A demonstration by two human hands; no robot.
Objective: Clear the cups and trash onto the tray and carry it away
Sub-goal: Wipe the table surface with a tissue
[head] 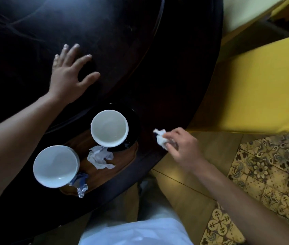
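The right hand (181, 147) is pinching a crumpled napkin (160, 139) in its grip at the desk (122, 50) edge beside the tray (120, 167), while the left hand (69, 73) is lying spread flat, holding nothing.

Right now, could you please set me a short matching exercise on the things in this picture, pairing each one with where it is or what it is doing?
Things:
1. cup on the dark saucer
2. crumpled napkin
3. foil wrapper
4. small paper wad

Places or states:
A. pinched in the right hand
B. lying on the wooden tray, between the two cups
C. at the near end of the tray, beside the other white cup
D. standing upright at the far end of the tray

Pairs: 1-D, 2-B, 3-C, 4-A
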